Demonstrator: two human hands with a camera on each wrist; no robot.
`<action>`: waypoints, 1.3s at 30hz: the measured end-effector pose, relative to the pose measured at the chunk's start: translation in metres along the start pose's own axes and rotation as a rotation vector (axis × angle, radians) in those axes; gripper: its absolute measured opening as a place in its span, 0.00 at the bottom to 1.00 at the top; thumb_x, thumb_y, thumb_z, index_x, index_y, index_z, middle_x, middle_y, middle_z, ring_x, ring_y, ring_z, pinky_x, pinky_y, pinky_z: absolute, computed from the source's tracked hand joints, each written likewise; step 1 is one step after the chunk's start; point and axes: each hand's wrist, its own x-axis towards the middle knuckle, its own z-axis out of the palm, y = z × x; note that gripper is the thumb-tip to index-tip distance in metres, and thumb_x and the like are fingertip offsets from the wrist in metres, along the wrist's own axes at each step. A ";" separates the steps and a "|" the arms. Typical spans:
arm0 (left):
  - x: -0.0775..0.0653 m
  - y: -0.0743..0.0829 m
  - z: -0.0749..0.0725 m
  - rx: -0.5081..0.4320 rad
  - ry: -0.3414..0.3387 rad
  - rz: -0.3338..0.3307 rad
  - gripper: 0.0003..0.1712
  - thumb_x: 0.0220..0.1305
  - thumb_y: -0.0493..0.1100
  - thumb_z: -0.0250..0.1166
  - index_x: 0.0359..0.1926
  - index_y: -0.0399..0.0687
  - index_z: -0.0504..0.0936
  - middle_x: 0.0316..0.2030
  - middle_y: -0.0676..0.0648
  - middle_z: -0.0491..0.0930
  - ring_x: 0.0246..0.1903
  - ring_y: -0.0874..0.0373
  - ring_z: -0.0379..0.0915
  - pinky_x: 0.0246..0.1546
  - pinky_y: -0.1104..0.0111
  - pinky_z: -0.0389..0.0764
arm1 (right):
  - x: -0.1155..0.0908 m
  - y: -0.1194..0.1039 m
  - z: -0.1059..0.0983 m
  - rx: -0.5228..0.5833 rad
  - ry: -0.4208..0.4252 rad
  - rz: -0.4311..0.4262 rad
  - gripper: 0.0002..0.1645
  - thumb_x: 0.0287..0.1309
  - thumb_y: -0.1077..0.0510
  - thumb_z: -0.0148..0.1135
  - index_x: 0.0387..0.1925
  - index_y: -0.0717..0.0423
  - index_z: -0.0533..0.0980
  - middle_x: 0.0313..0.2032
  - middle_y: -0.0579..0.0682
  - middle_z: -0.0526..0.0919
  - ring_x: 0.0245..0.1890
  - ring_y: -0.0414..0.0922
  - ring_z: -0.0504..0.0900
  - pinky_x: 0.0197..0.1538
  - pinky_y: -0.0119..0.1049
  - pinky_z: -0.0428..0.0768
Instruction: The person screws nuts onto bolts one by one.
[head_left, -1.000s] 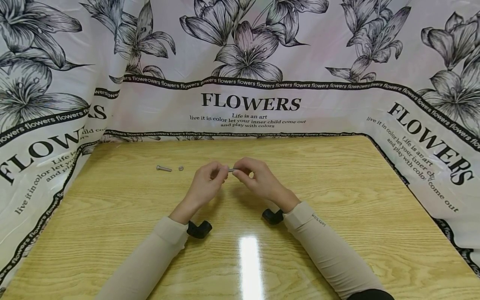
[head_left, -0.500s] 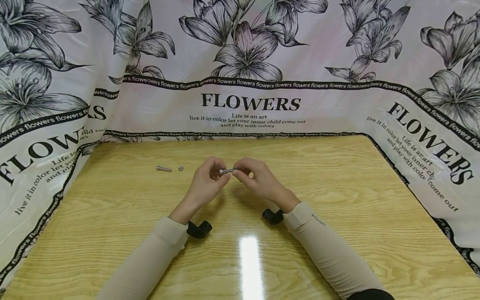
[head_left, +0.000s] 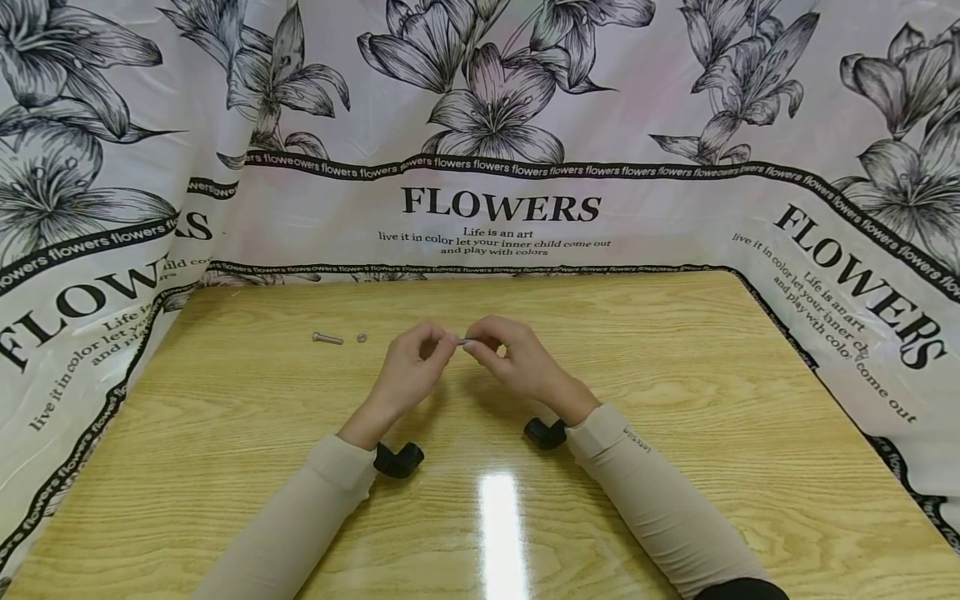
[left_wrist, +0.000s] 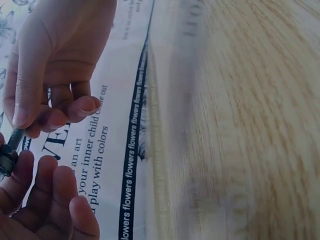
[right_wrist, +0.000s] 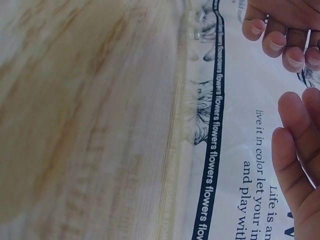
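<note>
Above the middle of the table, both hands meet at a small metal bolt [head_left: 462, 341]. My left hand [head_left: 411, 365] pinches its head end between thumb and forefinger, and my right hand [head_left: 521, 358] pinches the other end. In the left wrist view the threaded shank [left_wrist: 17, 138] shows between the hands. Dark round parts [left_wrist: 7, 161] sit at the head end; whether one is a nut I cannot tell. The other fingers of both hands are loosely bent. In the right wrist view the bolt is out of sight.
To the left of the hands, a second bolt [head_left: 327, 337] lies on the wooden table [head_left: 247, 433], with a nut [head_left: 362, 337] beside it. Flower-printed cloth [head_left: 502, 221] hangs around the back and sides. Black wrist devices [head_left: 399, 459] sit at both cuffs.
Half a second ago my left thumb and forefinger were spread, baring the bolt's head; now they are closed over it again. My right hand stays in place.
</note>
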 end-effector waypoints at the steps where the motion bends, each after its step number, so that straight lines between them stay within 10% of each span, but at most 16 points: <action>1: 0.000 0.000 0.000 -0.002 -0.002 0.002 0.16 0.72 0.49 0.55 0.33 0.41 0.77 0.32 0.41 0.78 0.31 0.53 0.70 0.35 0.62 0.72 | 0.000 0.000 0.000 0.000 0.000 -0.004 0.04 0.66 0.60 0.57 0.38 0.54 0.78 0.35 0.45 0.79 0.29 0.39 0.74 0.33 0.33 0.75; 12: 0.003 -0.011 0.001 0.022 -0.025 -0.035 0.18 0.70 0.56 0.56 0.40 0.46 0.76 0.37 0.46 0.78 0.35 0.55 0.74 0.38 0.61 0.76 | 0.000 0.005 0.001 0.007 -0.002 -0.013 0.05 0.66 0.61 0.57 0.38 0.54 0.79 0.34 0.45 0.80 0.29 0.39 0.74 0.34 0.34 0.76; 25: 0.004 -0.011 0.002 0.005 0.030 0.068 0.11 0.60 0.31 0.61 0.44 0.37 0.75 0.38 0.42 0.77 0.37 0.53 0.74 0.39 0.59 0.75 | -0.001 0.006 0.001 0.001 0.002 0.004 0.04 0.66 0.60 0.58 0.37 0.56 0.78 0.32 0.44 0.77 0.28 0.39 0.73 0.32 0.34 0.74; 39: 0.003 -0.011 0.002 0.020 0.022 0.028 0.09 0.71 0.42 0.56 0.38 0.42 0.78 0.33 0.47 0.77 0.33 0.56 0.73 0.41 0.60 0.75 | -0.001 0.006 0.001 -0.015 -0.004 0.005 0.06 0.67 0.59 0.57 0.38 0.57 0.78 0.34 0.44 0.78 0.30 0.39 0.74 0.35 0.33 0.75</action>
